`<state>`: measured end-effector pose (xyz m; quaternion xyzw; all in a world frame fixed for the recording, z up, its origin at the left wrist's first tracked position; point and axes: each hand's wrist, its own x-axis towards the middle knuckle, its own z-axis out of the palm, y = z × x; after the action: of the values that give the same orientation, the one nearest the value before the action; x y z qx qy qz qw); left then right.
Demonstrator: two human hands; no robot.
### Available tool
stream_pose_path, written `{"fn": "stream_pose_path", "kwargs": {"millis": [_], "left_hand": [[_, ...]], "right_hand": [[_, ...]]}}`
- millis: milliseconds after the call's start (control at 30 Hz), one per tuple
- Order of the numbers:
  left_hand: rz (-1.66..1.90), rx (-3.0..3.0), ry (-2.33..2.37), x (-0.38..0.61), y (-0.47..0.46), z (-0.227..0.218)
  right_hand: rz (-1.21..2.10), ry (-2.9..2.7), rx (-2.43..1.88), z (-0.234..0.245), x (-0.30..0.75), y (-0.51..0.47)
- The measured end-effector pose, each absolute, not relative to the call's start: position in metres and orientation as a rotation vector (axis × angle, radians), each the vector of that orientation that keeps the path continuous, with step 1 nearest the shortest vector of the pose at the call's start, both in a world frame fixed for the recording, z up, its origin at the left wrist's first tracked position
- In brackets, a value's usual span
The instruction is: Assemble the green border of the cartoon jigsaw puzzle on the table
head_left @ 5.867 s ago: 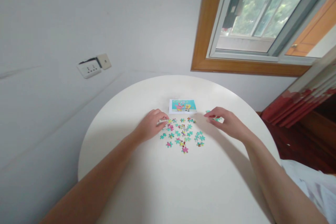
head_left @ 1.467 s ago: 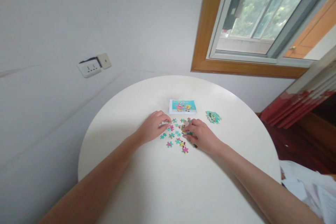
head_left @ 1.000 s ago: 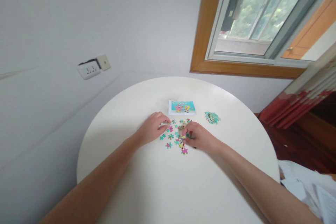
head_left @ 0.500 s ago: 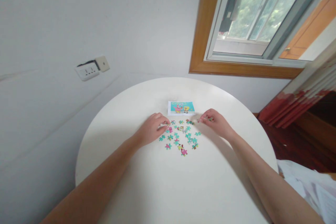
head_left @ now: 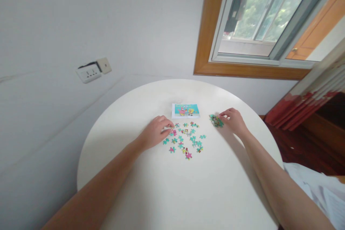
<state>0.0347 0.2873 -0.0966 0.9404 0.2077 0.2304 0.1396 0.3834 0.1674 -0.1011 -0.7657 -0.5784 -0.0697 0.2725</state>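
Observation:
My left hand (head_left: 157, 132) rests at the left edge of the spread jigsaw pieces (head_left: 193, 139), thumb and fingertips closed on a small puzzle piece (head_left: 172, 127). My right hand (head_left: 234, 120) is at the right side of a heaped pile of puzzle pieces (head_left: 216, 120). Its thumb and index finger pinch at the pile's edge, seemingly on one piece. The loose pieces are teal, pink and yellow, some joined or overlapping. Behind them lies a picture card (head_left: 185, 110) showing a pink and a yellow cartoon figure on teal.
Everything lies on a round white table (head_left: 172, 190) against a white wall. A wall socket (head_left: 88, 73) is at the left, a wood-framed window (head_left: 202, 68) at the right. Red and white curtain (head_left: 293, 106) and white papers or cloth (head_left: 309, 183) are beyond the table's right edge.
My right hand has moved right, from beside the spread pieces to the far side of the pile, uncovering the pile. My left hand stays put.

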Motion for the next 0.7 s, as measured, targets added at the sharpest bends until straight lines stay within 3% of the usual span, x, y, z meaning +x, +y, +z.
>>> {"fn": "stream_pose_path", "kwargs": {"millis": [233,700], "left_hand": [[0.675,2.719,0.606,0.034,0.285,-0.095],[0.683,2.711,0.614,0.034,0.284,-0.089]], "right_hand": [[-0.226,-1.472,-1.937,-0.084,0.371,0.160],[0.255,-2.110,-1.474,-0.083,0.293,0.154]]}}
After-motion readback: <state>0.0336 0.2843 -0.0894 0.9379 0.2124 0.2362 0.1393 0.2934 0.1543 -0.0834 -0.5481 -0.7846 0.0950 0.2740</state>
